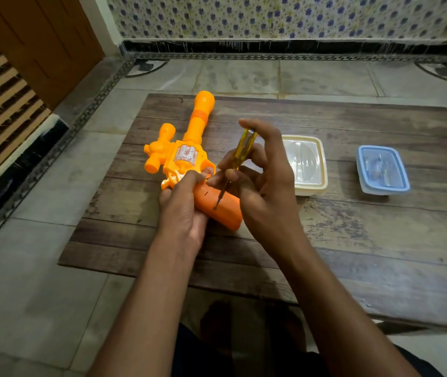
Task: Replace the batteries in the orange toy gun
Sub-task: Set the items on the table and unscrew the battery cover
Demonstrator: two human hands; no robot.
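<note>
The orange toy gun lies on a low wooden table, barrel pointing away from me, its darker orange grip nearest me. My left hand grips the gun at the top of the grip and holds it down. My right hand holds a screwdriver with a clear yellow handle, almost upright. Its metal tip touches a small hole in the grip.
A cream lidded container stands just right of my right hand. A blue-rimmed container sits further right. The table rests on a tiled floor, with a patterned wall behind and a wooden door at the left.
</note>
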